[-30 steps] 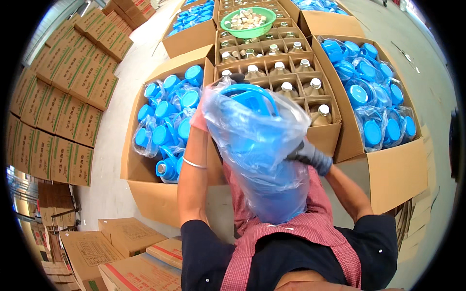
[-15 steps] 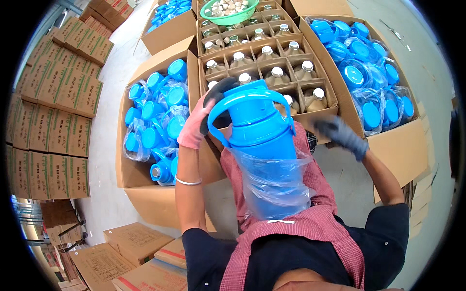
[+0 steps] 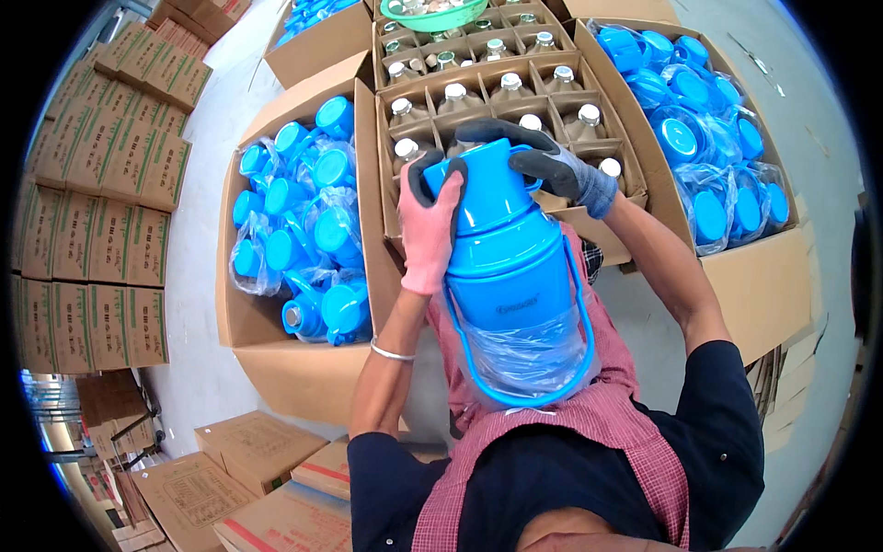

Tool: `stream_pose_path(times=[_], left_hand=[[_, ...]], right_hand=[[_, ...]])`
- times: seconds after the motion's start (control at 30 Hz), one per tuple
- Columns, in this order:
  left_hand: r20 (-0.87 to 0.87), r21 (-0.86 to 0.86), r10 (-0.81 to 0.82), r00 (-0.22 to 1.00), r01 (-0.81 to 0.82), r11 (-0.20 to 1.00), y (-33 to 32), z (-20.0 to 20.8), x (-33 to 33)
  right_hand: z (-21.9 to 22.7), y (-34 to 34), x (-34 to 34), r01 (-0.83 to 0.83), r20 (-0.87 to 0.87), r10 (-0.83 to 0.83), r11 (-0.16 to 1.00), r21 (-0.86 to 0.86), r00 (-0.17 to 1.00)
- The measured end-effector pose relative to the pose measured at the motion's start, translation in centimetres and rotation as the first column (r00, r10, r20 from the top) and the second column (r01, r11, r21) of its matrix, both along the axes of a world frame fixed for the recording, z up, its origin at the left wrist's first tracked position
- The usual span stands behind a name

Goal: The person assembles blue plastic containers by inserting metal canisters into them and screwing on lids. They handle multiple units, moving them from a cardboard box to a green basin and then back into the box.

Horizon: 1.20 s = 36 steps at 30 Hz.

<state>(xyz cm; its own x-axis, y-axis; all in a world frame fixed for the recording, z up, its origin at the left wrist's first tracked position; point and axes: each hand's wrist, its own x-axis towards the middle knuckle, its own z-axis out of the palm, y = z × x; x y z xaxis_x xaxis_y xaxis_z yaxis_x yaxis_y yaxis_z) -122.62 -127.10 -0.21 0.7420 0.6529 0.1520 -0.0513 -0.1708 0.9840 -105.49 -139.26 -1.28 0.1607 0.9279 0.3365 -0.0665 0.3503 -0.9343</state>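
Note:
On my lap stands a blue thermos jug (image 3: 501,244), its top tilted away from me. A crumpled clear plastic bag (image 3: 520,354) wraps its lower body. The blue carrying handle (image 3: 587,354) hangs down over the near side. My left hand (image 3: 428,225), in a pink glove with dark fingers, grips the left side of the jug's neck. From the right, my right hand (image 3: 561,170), in a grey-blue glove, curves over the top rim. The jug's mouth and some fingertips are hidden behind its upper edge.
A divided carton (image 3: 602,101) of glass liners with white caps stands ahead. Open cartons of bagged blue jugs flank it, one left (image 3: 368,198) and one right (image 3: 754,267). A green basin (image 3: 437,20) sits farther back. Stacked cartons (image 3: 110,225) line the left; closed boxes (image 3: 258,446) lie near lower left.
My right hand has come from the right onto the jug's top. The carrying handle has swung down toward me. My left hand now grips the neck, and the jug has turned slightly.

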Motion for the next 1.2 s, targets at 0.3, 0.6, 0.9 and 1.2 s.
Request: stream_pose_path(times=[0.3,0.6,0.9,1.2], left_hand=[[0.232,-0.249,-0.177,0.957,0.234,0.940,2.1,2.0,-0.3],[0.129,0.486,0.743,0.657,-0.695,0.530,16.7,-4.9,-17.8],[-0.678,0.734,0.704,-0.212,-0.157,0.660,20.6,-13.7,-28.3],[0.098,-0.143,-0.397,0.912,0.408,0.902,7.0,-3.0,-5.3]], right_hand=[[-3.4,2.8,2.2,0.703,0.740,-0.596,0.669,0.243,0.312],[-0.5,0.5,3.0,0.243,0.169,-0.216,0.956,-0.162,0.962],[-9.3,-3.2,-1.9,0.271,0.418,-0.319,0.947,0.172,0.851],[-7.0,-4.0,-6.3,-0.295,-0.681,0.170,0.953,-0.071,0.713]])
